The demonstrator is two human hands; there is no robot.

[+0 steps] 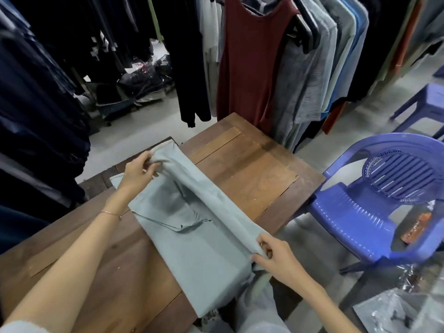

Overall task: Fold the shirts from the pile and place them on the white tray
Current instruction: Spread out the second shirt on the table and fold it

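Mid-fold on the wooden table: left hand and right hand pinching the grey-green shirt along its raised side edge, next carrying that edge inward past the fingertips; tray unseen.

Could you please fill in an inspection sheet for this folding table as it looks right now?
Surface: brown wooden table, scuffed, bare on its right part.
Job's things: grey-green shirt spread flat, its right edge lifted into a long fold; no white tray or pile in view.
Clutter: nothing seen on the table.
Grip: left hand pinches the fold's far end; right hand pinches its near end.
Cables: nothing seen.
Surroundings: purple plastic chair at right, hanging clothes behind, plastic bags lower right.
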